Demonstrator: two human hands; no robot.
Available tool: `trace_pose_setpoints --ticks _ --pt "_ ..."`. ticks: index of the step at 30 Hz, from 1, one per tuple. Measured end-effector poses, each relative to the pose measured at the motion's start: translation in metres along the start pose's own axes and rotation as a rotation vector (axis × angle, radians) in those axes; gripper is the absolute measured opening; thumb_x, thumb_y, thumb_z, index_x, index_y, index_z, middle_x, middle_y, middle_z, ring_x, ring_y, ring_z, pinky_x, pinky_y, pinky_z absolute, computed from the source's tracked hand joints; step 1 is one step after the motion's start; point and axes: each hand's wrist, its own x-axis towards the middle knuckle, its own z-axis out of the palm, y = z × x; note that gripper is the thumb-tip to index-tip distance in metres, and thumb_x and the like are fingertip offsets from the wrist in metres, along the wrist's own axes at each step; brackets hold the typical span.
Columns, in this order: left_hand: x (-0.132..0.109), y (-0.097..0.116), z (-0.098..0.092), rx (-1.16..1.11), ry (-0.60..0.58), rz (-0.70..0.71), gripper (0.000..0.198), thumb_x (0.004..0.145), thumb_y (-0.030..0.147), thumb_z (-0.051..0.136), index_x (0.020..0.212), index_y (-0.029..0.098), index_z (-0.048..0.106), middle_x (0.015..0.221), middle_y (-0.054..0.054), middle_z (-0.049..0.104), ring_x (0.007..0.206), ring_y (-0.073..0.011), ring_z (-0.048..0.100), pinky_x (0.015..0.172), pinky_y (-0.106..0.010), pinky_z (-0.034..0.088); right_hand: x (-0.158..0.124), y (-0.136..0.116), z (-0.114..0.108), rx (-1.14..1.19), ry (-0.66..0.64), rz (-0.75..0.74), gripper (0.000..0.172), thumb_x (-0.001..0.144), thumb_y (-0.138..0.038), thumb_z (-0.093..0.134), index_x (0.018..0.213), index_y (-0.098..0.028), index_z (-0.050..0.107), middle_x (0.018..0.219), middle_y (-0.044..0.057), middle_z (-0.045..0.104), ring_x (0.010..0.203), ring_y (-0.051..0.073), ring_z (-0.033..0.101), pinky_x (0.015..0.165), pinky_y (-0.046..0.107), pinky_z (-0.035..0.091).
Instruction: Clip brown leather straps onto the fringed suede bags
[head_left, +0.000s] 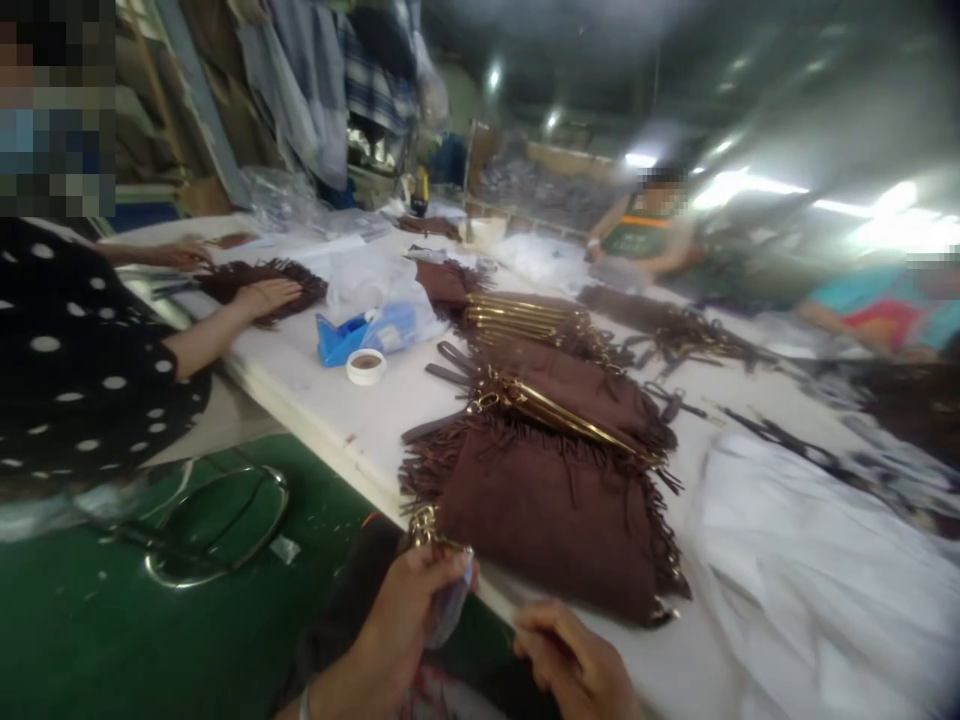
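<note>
My left hand (390, 620) is closed at the near table edge, pinching a small clear plastic bag (448, 612) that hangs below the thumb. Gold-coloured metal hardware (424, 524) shows just above those fingers, at the corner of a brown fringed bag (551, 520). To the right, my right hand (577, 655) has its fingers curled together beside the table edge; whatever they hold, if anything, does not show. Behind the nearest bag lie more brown fringed bags (577, 375) with gold zippers, overlapping in a row.
A blue tape dispenser (341, 338) and a white tape roll (366, 367) stand on the white table (315, 400). White sheeting (795, 560) lies at right. A person in a polka-dot top (82, 350) handles a brown piece at left; others work across the table. A metal stool (217, 530) stands below.
</note>
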Motion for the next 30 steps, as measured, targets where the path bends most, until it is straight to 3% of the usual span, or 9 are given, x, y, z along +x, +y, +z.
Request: trace_pose_setpoints --ticks 3,7,10,15,18,24,30 --pt "0.001 -0.002 0.001 -0.054 -0.047 0.001 0.032 0.063 0.033 0.086 0.077 0.009 0.072 0.072 -0.009 0.070 0.065 -0.0169 0.063 0.065 -0.025 0.046 0.031 -0.028 0.015 -0.095 -0.093 -0.163 0.023 0.095 -0.035 0.047 0.095 -0.022 0.067 0.075 -0.001 0.064 0.066 0.012 0.056 0.062 0.020 0.043" --pt "0.000 0.000 0.005 -0.143 -0.071 0.013 0.031 0.062 0.033 0.087 0.074 0.010 0.070 0.072 -0.010 0.070 0.064 -0.0198 0.064 0.067 -0.029 0.048 0.046 -0.040 0.021 -0.178 -0.158 -0.240 0.024 0.096 -0.021 0.043 0.103 -0.022 0.066 0.084 0.000 0.064 0.069 0.012 0.058 0.064 0.019 0.042" --pt "-0.001 0.003 0.007 -0.191 -0.046 0.019 0.030 0.062 0.032 0.087 0.073 0.011 0.069 0.073 -0.009 0.070 0.065 -0.0193 0.065 0.069 -0.028 0.048 0.050 -0.044 0.025 -0.240 -0.159 -0.239 0.026 0.097 -0.018 0.041 0.104 -0.023 0.066 0.082 0.000 0.064 0.065 0.011 0.057 0.061 0.019 0.041" --pt "0.001 0.000 0.006 -0.274 -0.031 -0.020 0.032 0.060 0.031 0.089 0.074 0.012 0.068 0.072 -0.007 0.070 0.068 -0.0182 0.066 0.072 -0.026 0.048 0.054 -0.049 0.028 -0.337 -0.128 -0.266 0.027 0.098 -0.018 0.040 0.105 -0.023 0.066 0.089 0.002 0.066 0.079 0.014 0.064 0.071 0.020 0.045" --pt "0.003 -0.005 0.002 -0.317 -0.034 -0.042 0.032 0.061 0.032 0.089 0.075 0.013 0.068 0.073 -0.007 0.070 0.069 -0.0173 0.066 0.073 -0.026 0.049 0.056 -0.049 0.027 -0.412 -0.125 -0.276 0.026 0.099 -0.020 0.041 0.104 -0.024 0.066 0.088 0.002 0.066 0.077 0.013 0.064 0.072 0.019 0.046" --pt "0.009 -0.009 -0.001 -0.304 -0.085 -0.079 0.036 0.055 0.033 0.091 0.074 0.011 0.071 0.069 -0.009 0.070 0.068 -0.0217 0.067 0.067 -0.028 0.050 0.065 -0.046 0.026 -0.652 -0.164 -0.302 0.024 0.095 -0.016 0.044 0.098 -0.027 0.065 0.082 -0.001 0.066 0.069 0.011 0.067 0.061 0.016 0.042" --pt "0.008 -0.008 0.003 -0.328 -0.056 -0.052 0.039 0.055 0.035 0.092 0.079 0.011 0.072 0.077 -0.010 0.072 0.074 -0.0241 0.069 0.076 -0.032 0.052 0.070 -0.066 0.027 -0.830 -0.178 -0.279 0.021 0.088 -0.010 0.050 0.090 -0.027 0.061 0.079 -0.004 0.068 0.065 0.012 0.067 0.053 0.020 0.034"
